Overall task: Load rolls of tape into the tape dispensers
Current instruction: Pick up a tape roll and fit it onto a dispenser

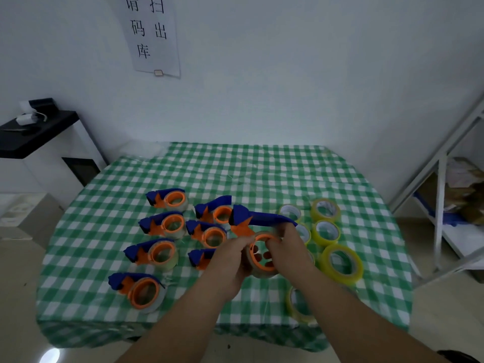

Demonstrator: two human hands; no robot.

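Both hands met over the middle of the table, lifted clear of the checked cloth so the work could be turned freely. The left hand had its fingers curled round the near side of a tape roll, while the right hand hooked its fingers through the orange hub and over the rim, gripping the held dispenser by its ring. That two-sided grip looked meant to press the roll onto the hub; whether it was fully seated could not be told, since the hands covered the joint.

The held dispenser was hard moulded plastic: a long blue handle ending in a hooded cutter head, with an orange star-like bracket and a round orange hub. The roll on it was glossy and clear with a faint tint.

To the left lay the loaded dispensers, set in rough rows on their sides, probably as a finished pile. To the right, well apart from them, the spare rolls of shiny yellowish tape on pale cores lay flat or tilted, within easy reach of the right hand.
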